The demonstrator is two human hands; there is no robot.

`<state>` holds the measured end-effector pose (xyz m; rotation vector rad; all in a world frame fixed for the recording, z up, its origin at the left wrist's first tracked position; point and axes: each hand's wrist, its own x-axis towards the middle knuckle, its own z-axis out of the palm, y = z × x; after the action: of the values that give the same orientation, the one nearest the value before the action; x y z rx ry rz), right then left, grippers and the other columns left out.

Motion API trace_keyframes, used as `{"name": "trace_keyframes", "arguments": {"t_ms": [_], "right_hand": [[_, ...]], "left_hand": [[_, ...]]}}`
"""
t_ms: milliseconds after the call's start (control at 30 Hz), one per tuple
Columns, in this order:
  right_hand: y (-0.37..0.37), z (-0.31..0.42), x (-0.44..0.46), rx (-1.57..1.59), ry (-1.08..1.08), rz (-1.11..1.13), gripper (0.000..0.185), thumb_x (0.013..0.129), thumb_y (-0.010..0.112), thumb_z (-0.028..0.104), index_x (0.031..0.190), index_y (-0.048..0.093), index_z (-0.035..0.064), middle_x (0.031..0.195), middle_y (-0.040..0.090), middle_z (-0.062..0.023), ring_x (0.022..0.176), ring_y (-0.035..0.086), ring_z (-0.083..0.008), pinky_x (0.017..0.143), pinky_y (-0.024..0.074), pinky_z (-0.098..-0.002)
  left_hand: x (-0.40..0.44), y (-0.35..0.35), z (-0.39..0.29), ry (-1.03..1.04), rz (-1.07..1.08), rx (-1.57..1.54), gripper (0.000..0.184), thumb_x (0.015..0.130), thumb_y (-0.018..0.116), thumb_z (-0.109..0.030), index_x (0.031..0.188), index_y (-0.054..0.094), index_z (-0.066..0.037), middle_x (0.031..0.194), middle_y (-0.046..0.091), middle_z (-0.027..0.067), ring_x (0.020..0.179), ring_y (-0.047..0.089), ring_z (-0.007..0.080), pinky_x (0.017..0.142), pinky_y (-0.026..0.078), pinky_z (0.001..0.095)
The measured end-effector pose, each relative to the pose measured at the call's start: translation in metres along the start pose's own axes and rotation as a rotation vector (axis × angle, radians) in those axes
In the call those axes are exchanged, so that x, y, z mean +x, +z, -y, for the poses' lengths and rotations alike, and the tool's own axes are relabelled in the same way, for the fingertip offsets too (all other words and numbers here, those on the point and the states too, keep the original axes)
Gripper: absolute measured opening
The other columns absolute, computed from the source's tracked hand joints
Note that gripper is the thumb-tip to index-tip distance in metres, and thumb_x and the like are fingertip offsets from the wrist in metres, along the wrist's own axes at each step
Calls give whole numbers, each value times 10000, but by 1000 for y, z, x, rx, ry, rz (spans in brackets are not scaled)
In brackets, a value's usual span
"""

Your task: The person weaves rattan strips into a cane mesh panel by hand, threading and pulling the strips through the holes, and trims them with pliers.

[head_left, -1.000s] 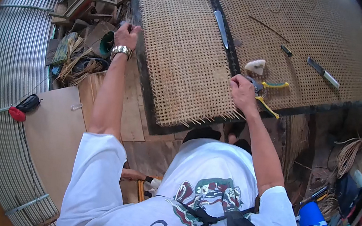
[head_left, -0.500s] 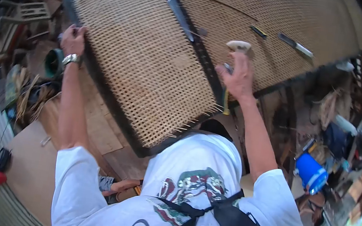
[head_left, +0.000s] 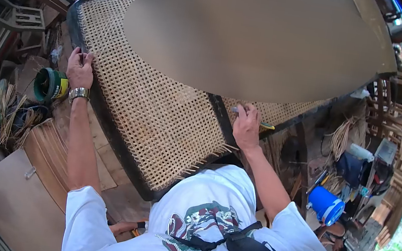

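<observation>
A woven cane panel (head_left: 151,113) sits in a black frame (head_left: 120,147) in front of me. At the frame's left side is my left hand (head_left: 80,72), wearing a metal watch (head_left: 79,93). Its thumb and fingers are pinched together at the cane's edge; what they grip is too small to make out. My right hand (head_left: 246,128) is closed beside the black middle bar (head_left: 220,115). A small greyish piece (head_left: 235,109) shows at its fingertips, its kind unclear. A yellow-green item (head_left: 267,126) pokes out past the hand. A grey-brown oval blur hides the panel's far part.
Left of the frame stand a dark green bucket (head_left: 50,85), loose cane strips (head_left: 6,109) and a wooden chair frame (head_left: 22,18). A blue container (head_left: 325,205) and a cane bundle (head_left: 342,139) are at right. Another person's hand (head_left: 121,227) shows below my left arm.
The view has tilted, so the panel appears lower. My right hand has moved down along the middle bar, its fingers more closed. My left hand stays at the frame's left side.
</observation>
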<state>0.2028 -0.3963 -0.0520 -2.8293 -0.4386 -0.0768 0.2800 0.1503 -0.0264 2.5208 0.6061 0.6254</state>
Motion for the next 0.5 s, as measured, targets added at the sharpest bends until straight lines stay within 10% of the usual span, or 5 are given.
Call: {"name": "trace_keyframes", "arguments": {"t_ms": [300, 500], "right_hand": [[-112, 14, 87, 333, -502, 154, 448, 798, 673, 23, 1243, 621, 36, 1186, 586, -147, 1028, 564, -329, 891, 441, -438], [-53, -8, 259, 21, -775, -85, 363, 837, 665, 35, 1199, 650, 60, 1154, 630, -112, 1042, 593, -321, 903, 448, -441]], "left_hand": [[5, -14, 4, -193, 184, -144, 340, 870, 783, -342, 887, 715, -9, 1508, 530, 67, 1084, 656, 209, 914, 499, 326], [9, -21, 15, -179, 370, -239, 245, 886, 777, -265, 899, 700, -33, 1558, 407, 217, 1275, 580, 234, 1013, 456, 319]]}}
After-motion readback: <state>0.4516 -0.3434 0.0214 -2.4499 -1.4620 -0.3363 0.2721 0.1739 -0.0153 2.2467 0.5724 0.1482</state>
